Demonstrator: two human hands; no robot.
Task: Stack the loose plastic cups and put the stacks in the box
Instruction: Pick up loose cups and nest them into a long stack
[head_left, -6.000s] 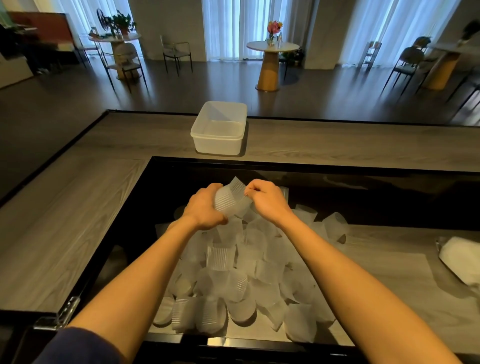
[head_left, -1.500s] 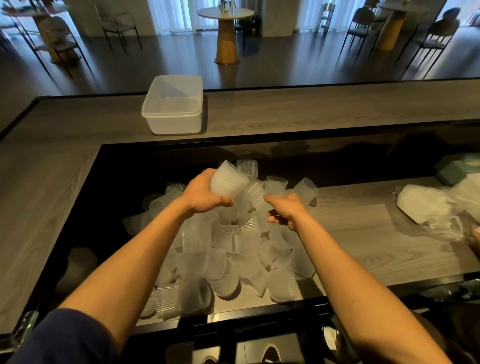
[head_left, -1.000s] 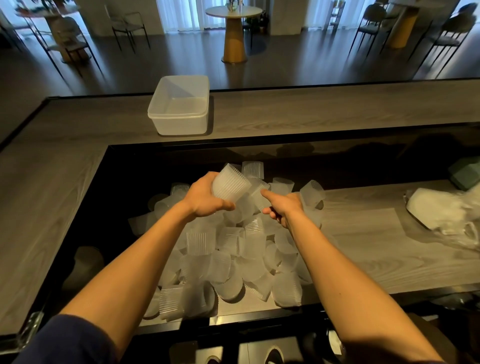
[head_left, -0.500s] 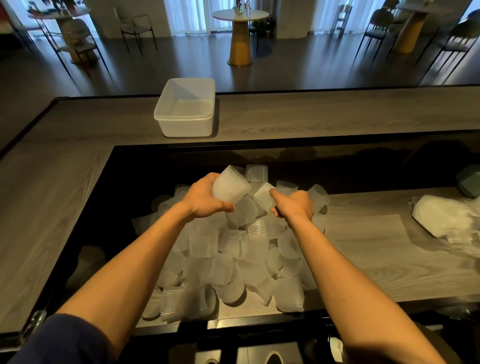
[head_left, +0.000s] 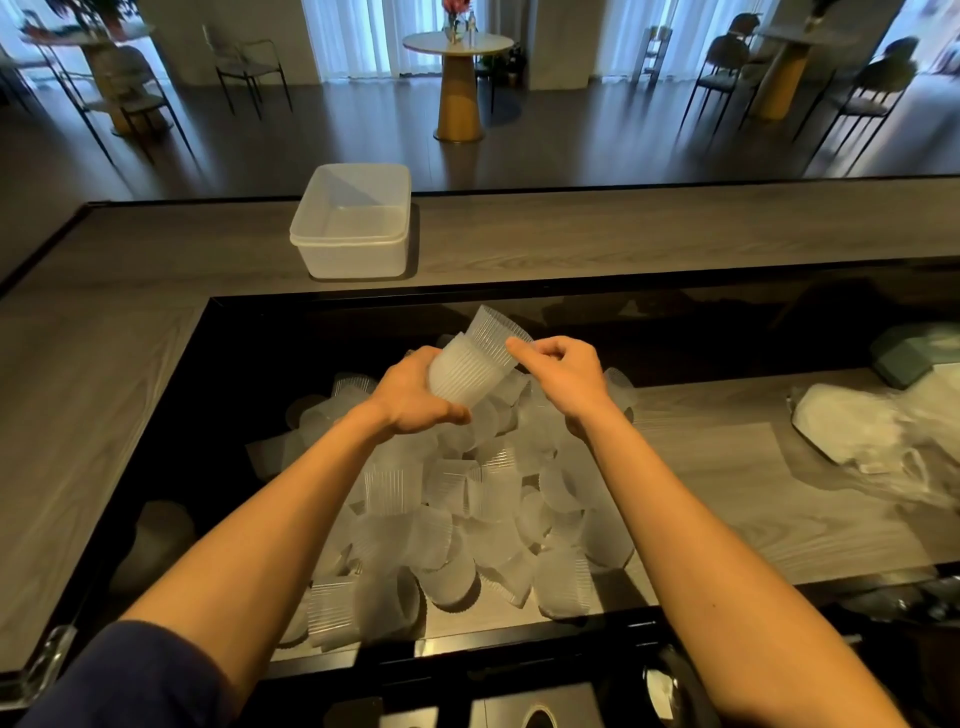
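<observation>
A person's left hand grips a short stack of ribbed, see-through plastic cups, fingers and thumb curled round its lower end, while the right hand pinches the rim of a single cup between thumb and fingertips just beside it. That cup sits partly inside the mouth of the stack. The long axis of both runs at a tilt, from the left palm up and away toward the right hand's fingertips, with the closed bases toward the left palm and the open mouths pointing up and away from the person. Both hands are held just above a pile of loose cups, which lies tumbled beneath the wrists and forearms on a sunken wooden shelf. The box, a pale plastic tub with no lid, stands well beyond the left hand on the raised counter. A crumpled clear bag lies far out past the right hand.
</observation>
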